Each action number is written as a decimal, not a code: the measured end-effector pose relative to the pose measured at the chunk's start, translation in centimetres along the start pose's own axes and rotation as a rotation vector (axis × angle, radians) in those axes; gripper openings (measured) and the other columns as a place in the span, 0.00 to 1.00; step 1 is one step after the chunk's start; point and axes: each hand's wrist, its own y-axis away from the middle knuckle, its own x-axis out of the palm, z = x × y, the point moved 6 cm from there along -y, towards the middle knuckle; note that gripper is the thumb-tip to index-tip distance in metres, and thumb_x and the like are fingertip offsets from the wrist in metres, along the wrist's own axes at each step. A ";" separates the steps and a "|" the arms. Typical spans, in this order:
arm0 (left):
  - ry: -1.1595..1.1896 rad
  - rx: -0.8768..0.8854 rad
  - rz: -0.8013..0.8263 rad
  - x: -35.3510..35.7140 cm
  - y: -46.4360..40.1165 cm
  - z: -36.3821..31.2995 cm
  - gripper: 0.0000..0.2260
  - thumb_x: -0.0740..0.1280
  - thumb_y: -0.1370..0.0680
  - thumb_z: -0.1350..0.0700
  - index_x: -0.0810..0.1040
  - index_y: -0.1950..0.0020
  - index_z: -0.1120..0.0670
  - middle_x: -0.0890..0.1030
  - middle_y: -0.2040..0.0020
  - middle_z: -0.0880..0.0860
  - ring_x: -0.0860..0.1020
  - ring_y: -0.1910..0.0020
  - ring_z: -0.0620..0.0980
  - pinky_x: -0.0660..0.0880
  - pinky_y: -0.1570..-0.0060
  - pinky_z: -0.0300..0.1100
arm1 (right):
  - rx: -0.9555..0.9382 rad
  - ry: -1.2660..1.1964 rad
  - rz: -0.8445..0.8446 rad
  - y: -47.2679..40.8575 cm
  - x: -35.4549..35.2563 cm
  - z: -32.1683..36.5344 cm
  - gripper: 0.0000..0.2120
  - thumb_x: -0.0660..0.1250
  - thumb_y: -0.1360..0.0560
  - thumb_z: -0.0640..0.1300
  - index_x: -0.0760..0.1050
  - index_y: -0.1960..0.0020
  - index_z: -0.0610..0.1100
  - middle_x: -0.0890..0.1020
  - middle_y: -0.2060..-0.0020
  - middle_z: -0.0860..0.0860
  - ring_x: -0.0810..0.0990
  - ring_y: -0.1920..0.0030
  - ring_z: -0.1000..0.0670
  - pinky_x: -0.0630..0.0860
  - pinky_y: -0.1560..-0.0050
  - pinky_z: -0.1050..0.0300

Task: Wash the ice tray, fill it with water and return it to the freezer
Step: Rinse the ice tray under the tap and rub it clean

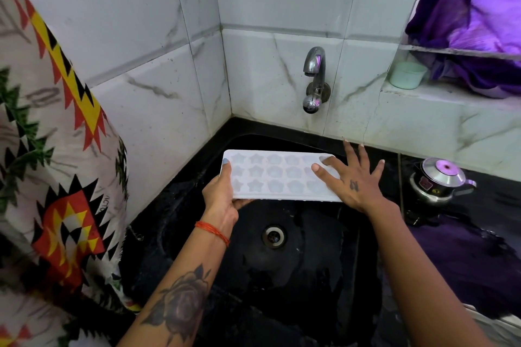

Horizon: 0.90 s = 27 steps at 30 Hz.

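— Ice tray (277,176): where is it?
— Held level over the black sink (296,262), below the tap (314,79), which sits at 12 o'clock.
— And each grip?
— Left hand (222,194) clasps the tray's 9 o'clock end, thumb on top. Right hand (352,180) lies flat, fingers spread, on the 3 o'clock end.
— Anything else?
— A steel kettle (439,180) on the counter (493,200) at 3 o'clock.
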 end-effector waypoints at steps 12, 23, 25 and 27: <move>-0.014 0.002 0.006 0.2 0.1 0.0 0.12 0.67 0.23 0.46 0.78 0.54 0.54 0.83 0.58 0.54 0.82 0.60 0.53 0.81 0.68 0.47 | 0.012 -0.004 0.019 -0.1 0.1 0.0 0.31 0.45 0.32 0.74 0.68 0.34 0.64 0.42 0.22 0.51 0.33 0.25 0.45 0.26 0.33 0.34; -0.015 0.001 0.005 0.2 0.3 0.0 0.13 0.67 0.23 0.45 0.79 0.52 0.55 0.83 0.57 0.54 0.82 0.60 0.53 0.81 0.69 0.47 | -0.102 -0.010 -0.097 0.1 -0.2 1.4 0.26 0.49 0.29 0.72 0.68 0.39 0.60 0.42 0.23 0.49 0.35 0.24 0.46 0.29 0.31 0.35; -0.014 -0.004 0.007 0.2 0.3 0.0 0.13 0.67 0.24 0.45 0.79 0.52 0.55 0.83 0.57 0.55 0.83 0.60 0.53 0.80 0.69 0.47 | -0.114 0.033 -0.068 -0.1 0.1 2.0 0.27 0.48 0.30 0.73 0.69 0.39 0.61 0.41 0.23 0.50 0.34 0.24 0.45 0.28 0.32 0.35; -0.010 -0.007 0.005 0.3 0.3 0.0 0.13 0.67 0.24 0.45 0.79 0.52 0.55 0.83 0.57 0.55 0.83 0.60 0.53 0.80 0.69 0.47 | -0.102 0.073 -0.026 -0.3 0.5 2.2 0.29 0.45 0.31 0.74 0.68 0.36 0.64 0.40 0.23 0.50 0.32 0.25 0.45 0.26 0.34 0.34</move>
